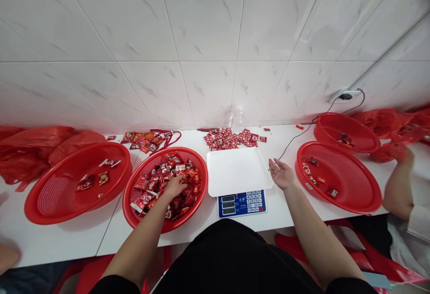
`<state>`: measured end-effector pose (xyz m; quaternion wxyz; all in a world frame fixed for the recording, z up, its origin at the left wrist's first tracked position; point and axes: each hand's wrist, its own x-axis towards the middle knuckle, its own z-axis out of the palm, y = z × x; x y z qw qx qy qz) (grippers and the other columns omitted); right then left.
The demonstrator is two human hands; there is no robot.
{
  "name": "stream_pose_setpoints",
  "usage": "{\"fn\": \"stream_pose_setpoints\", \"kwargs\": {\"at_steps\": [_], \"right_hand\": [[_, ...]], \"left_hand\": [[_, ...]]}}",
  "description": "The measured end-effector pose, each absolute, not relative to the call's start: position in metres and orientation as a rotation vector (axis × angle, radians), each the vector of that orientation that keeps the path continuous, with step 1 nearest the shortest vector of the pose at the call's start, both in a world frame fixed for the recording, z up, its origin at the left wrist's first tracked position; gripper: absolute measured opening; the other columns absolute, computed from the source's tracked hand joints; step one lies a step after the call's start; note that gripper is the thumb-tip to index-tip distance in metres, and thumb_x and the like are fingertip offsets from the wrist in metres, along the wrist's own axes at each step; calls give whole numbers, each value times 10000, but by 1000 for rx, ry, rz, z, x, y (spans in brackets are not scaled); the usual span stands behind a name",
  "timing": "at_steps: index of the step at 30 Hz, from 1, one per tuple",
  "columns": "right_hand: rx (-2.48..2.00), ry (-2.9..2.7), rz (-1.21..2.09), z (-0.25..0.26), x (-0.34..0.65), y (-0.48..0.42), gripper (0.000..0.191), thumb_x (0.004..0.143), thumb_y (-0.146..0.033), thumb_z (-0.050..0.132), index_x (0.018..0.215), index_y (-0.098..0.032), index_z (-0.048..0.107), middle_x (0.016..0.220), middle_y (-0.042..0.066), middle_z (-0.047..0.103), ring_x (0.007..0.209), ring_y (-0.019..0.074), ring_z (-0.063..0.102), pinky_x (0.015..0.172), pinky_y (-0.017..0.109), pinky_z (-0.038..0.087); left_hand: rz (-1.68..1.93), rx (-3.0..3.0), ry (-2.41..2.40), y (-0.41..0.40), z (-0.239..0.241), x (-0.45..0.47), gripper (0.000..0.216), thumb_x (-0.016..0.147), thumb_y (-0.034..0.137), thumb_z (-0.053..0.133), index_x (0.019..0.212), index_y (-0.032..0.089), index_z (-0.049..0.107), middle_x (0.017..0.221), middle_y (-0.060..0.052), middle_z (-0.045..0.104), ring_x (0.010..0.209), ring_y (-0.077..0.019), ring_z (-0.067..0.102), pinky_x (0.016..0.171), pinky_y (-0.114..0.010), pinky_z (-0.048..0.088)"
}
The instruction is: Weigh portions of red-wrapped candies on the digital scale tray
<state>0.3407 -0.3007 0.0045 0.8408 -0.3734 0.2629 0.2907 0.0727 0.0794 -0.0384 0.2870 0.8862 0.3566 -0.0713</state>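
Observation:
My left hand (176, 186) reaches down into a red plastic basket (202, 168) filled with small red wrapped packets (188, 200). Its fingers are curled among the packets, and what they hold is hidden. Beside the white tray (238, 168) of a weighing scale, my right hand (282, 174) is turned palm up, fingers apart, with nothing in it. Nothing lies on the tray. Below the tray shows the scale's blue keypad panel (242, 203) with its display windows.
Red packets (225, 139) and a clear bottle (238, 119) are behind the scale. Baskets with a few packets stand left (57, 213) and right (349, 202). A black cable (295, 135) runs to the wall socket (345, 96). Another person's arm (399, 182) is at right.

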Motion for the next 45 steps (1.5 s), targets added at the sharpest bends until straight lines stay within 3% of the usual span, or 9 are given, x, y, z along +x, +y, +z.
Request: {"fn": "stream_pose_setpoints", "kwargs": {"at_steps": [4, 10, 17, 20, 26, 32, 37, 41, 45], "right_hand": [[-813, 543, 687, 1, 334, -300, 193, 845, -87, 496, 1005, -145, 586, 978, 79, 665, 753, 129, 680, 557, 190, 584], [-872, 511, 767, 0, 320, -288, 184, 840, -87, 527, 1001, -149, 591, 926, 62, 675, 723, 116, 675, 538, 173, 571], [-1076, 377, 860, 0, 301, -265, 198, 841, -187, 578, 1038, -176, 599, 993, 83, 675, 773, 126, 672, 599, 189, 564], [-1238, 263, 878, -2, 294, -261, 231, 830, -224, 589, 1057, -186, 597, 1070, 89, 656, 835, 139, 668, 671, 217, 563], [-1748, -124, 786, -16, 283, -254, 358, 809, -314, 586, 1152, -212, 580, 1199, 87, 590, 1043, 203, 597, 878, 362, 519], [-2399, -689, 226, -35, 311, -234, 500, 849, -351, 533, 1318, -182, 486, 1473, 117, 310, 1394, 278, 202, 1135, 456, 213], [-2624, -748, 348, -40, 341, -216, 612, 903, -418, 447, 1405, -78, 358, 1516, 167, 194, 1419, 308, 81, 1144, 465, 146], [-2570, -915, 508, -41, 329, -205, 624, 924, -460, 380, 1408, -67, 354, 1473, 161, 313, 1393, 276, 217, 1132, 413, 212], [-2478, -1136, 501, -41, 295, -202, 574, 915, -464, 410, 1379, -126, 423, 1441, 137, 378, 1358, 261, 298, 1126, 403, 234]], "left_hand": [[55, 2179, 1052, 80, 1, 79, 256, 728, 324, 587, 941, 186, 620, 809, -7, 655, 732, -168, 602, 662, -256, 459], [94, 1635, 799, 25, 40, 130, 349, 735, 429, 641, 988, 193, 594, 1016, -52, 650, 803, -159, 612, 604, -233, 505], [-38, 1229, 712, -33, 28, 174, 646, 768, 542, 620, 1323, 288, 407, 1297, -109, 534, 1025, -206, 605, 796, -341, 530], [78, 1309, 683, -27, 22, 173, 492, 816, 500, 579, 1244, 269, 505, 1360, -101, 488, 1189, -221, 511, 914, -340, 471], [563, 1926, 961, 30, -12, 142, 358, 840, 305, 513, 1179, 193, 534, 1213, -101, 574, 1159, -221, 516, 1011, -388, 391], [-15, 2504, 1229, 68, -57, 100, 720, 800, 412, 564, 1418, 135, 321, 1495, -202, 245, 1394, -372, 155, 1099, -484, 204], [-323, 2574, 1169, 68, -67, 98, 855, 753, 589, 556, 1460, 218, 250, 1538, -193, 98, 1395, -405, 130, 1089, -506, 174], [-371, 2628, 1022, 61, -63, 96, 797, 712, 505, 636, 1415, 268, 344, 1516, -183, 149, 1319, -391, 325, 1014, -453, 314], [-389, 2685, 919, 54, -62, 87, 527, 778, 337, 572, 1291, 249, 490, 1310, -165, 459, 1215, -334, 442, 921, -415, 391]]}}
